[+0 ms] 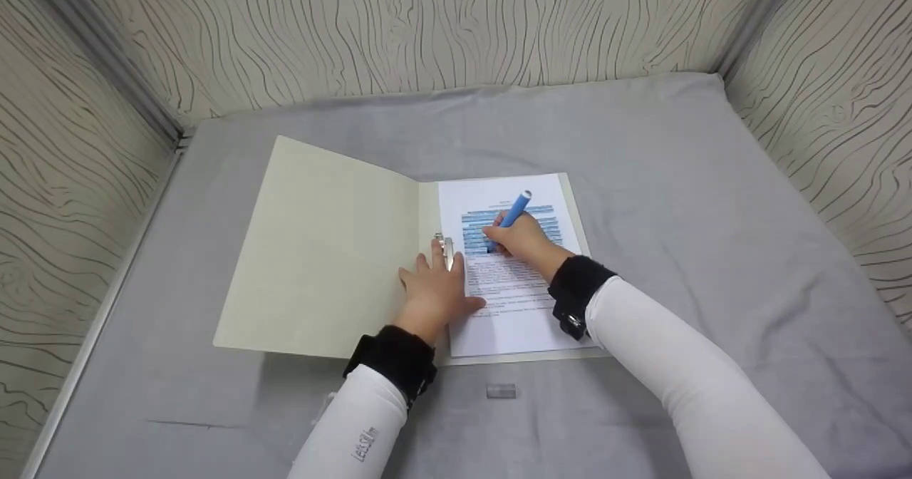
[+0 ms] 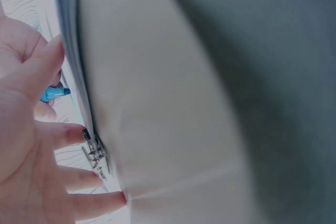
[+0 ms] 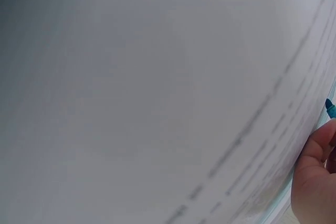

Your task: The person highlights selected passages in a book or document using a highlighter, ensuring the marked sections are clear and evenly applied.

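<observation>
In the head view my right hand (image 1: 526,240) pinches a blue highlighter (image 1: 516,208), its tip down on a printed page (image 1: 513,333). Blue marking covers the text lines in the upper part of that page. The page lies in an open cream folder (image 1: 320,251), at the metal clip (image 1: 448,251) along the spine. My left hand (image 1: 436,290) rests spread over the clip and the page's left edge, its thumb on the paper. The left wrist view shows its straight fingers (image 2: 79,177) by the clip. In the right wrist view the highlighter's dark tip (image 3: 329,103) shows at the right edge.
A small clear grey cap-like piece (image 1: 501,391) lies on the grey cloth (image 1: 677,151) in front of the folder. The folder's cover spreads to the left, its near edge raised over a shadow. Patterned panels (image 1: 427,30) stand at the back and both sides.
</observation>
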Demonstrator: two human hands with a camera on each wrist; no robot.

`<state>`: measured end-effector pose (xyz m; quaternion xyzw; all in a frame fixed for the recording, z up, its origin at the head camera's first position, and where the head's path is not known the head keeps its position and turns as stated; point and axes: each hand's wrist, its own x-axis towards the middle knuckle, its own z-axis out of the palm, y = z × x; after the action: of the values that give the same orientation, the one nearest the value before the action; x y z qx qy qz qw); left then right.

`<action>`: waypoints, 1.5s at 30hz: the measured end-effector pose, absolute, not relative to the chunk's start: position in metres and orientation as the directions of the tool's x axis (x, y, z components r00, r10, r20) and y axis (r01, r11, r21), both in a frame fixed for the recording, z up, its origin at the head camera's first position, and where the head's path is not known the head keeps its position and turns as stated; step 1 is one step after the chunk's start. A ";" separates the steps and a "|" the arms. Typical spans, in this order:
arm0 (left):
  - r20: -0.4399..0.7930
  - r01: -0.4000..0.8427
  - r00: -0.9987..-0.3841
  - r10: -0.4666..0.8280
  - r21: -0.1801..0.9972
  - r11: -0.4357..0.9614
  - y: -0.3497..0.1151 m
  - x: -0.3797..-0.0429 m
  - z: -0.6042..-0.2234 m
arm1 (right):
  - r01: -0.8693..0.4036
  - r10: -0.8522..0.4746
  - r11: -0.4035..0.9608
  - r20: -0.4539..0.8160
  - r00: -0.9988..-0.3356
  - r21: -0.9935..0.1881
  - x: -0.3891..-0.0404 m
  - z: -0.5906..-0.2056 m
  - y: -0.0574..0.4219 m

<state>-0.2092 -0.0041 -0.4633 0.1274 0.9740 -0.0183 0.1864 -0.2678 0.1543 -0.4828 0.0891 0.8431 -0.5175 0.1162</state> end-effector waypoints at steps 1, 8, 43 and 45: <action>-0.367 0.253 -0.898 0.241 0.015 0.967 -0.004 -0.209 -0.463 | 0.270 0.029 0.448 -0.288 -0.957 -0.852 -0.268 -0.483 0.155; -0.369 0.249 -0.898 0.240 0.023 0.968 -0.004 -0.209 -0.463 | 0.275 0.036 0.465 -0.293 -0.956 -0.841 -0.268 -0.483 0.157; -0.357 0.242 -0.899 0.254 0.079 0.967 -0.002 -0.208 -0.462 | 0.294 0.060 0.452 -0.300 -0.952 -0.842 -0.266 -0.483 0.165; -0.356 0.250 -0.897 0.263 0.080 0.965 -0.002 -0.208 -0.462 | 0.300 0.062 0.449 -0.306 -0.950 -0.841 -0.267 -0.483 0.165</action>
<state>-0.2081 -0.0024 -0.4622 0.1317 0.9737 0.0163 0.1849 -0.2666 0.1649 -0.4828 0.1073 0.8434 -0.5136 0.1158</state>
